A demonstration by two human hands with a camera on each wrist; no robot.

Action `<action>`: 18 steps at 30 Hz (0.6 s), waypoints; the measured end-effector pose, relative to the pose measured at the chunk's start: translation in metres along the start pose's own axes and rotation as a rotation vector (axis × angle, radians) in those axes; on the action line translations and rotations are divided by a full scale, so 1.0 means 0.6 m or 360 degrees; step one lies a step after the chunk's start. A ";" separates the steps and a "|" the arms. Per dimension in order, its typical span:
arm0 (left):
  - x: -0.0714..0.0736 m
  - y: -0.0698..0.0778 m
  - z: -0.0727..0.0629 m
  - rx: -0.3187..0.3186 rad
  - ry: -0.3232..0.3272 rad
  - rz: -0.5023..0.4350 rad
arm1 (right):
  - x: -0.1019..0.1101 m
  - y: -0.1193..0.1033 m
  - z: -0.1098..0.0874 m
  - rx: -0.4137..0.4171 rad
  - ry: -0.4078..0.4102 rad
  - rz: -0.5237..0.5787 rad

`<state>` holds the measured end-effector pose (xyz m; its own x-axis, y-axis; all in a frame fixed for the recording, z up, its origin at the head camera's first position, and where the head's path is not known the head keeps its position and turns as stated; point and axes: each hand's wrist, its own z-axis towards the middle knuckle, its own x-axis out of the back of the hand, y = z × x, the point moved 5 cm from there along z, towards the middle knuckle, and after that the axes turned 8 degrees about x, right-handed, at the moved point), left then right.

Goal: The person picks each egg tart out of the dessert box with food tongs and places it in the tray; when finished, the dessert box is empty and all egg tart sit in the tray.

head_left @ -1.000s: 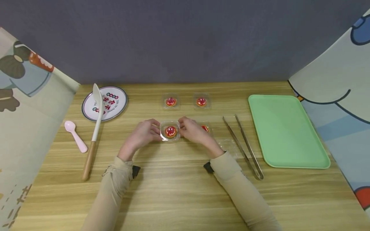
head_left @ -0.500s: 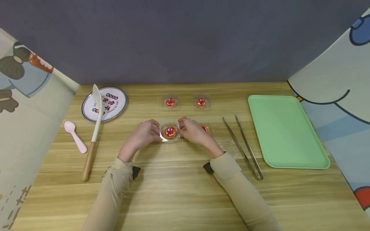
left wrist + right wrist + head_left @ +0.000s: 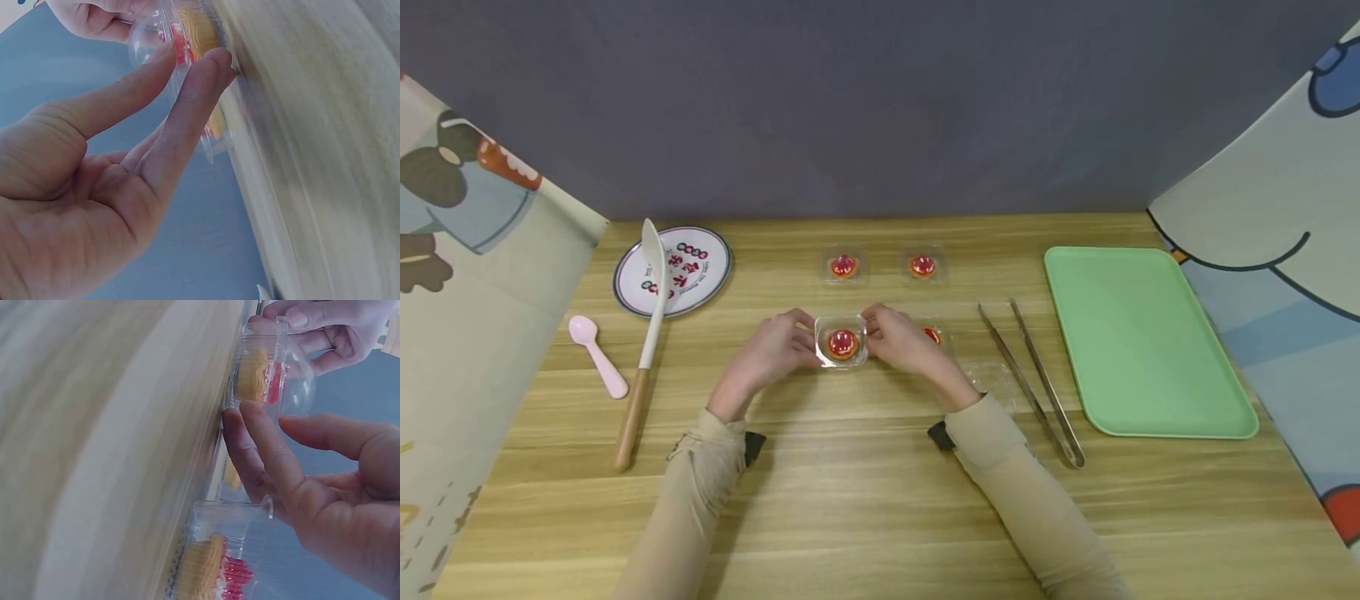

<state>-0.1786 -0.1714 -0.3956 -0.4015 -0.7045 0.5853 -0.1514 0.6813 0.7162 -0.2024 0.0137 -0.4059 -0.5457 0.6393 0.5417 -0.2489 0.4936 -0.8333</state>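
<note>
A clear plastic box [image 3: 829, 362] with a domed lid encloses a small tart [image 3: 843, 343] with a glossy red top and a ridged yellow crust. My left hand [image 3: 772, 347] pinches its left side, thumb up by the lid and fingertips lower down, as the left wrist view shows. On the opposite side my right hand [image 3: 901, 340] holds the box between thumb and fingertips. The lid looks seated on the base in both wrist views. Just beyond the right hand, partly covered by it, sits another boxed tart [image 3: 932, 334], whose box has no dome visible.
Two more boxed tarts, a left one [image 3: 844, 266] and a right one [image 3: 922, 266], stand farther back. A clear lid [image 3: 990, 379] lies near metal tongs [image 3: 1033, 379], with a green tray [image 3: 1150, 342] to their right. At left are a plate [image 3: 707, 279], a long-handled spoon [image 3: 651, 342] and a pink spoon [image 3: 598, 358].
</note>
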 end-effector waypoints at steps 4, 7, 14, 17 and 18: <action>0.002 0.001 -0.001 0.0005 -0.0013 -0.0012 | 0.000 -0.003 0.000 0.0006 0.0013 -0.0049; 0.004 -0.001 -0.002 0.0016 -0.0017 -0.0012 | 0.000 -0.006 -0.001 0.0014 0.0031 -0.0113; 0.011 0.002 -0.005 0.0016 0.0001 0.0017 | -0.001 -0.015 -0.003 0.0021 0.0035 -0.0119; 0.012 0.001 -0.005 0.0010 0.0006 0.0042 | -0.003 -0.014 -0.002 0.0025 0.0033 -0.0140; 0.012 0.001 -0.005 0.0010 0.0007 0.0046 | -0.003 -0.014 -0.002 0.0030 0.0033 -0.0153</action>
<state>-0.1789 -0.1769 -0.3897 -0.4021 -0.6853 0.6072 -0.1453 0.7025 0.6967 -0.1984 0.0092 -0.3996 -0.5018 0.6017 0.6214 -0.3148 0.5421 -0.7791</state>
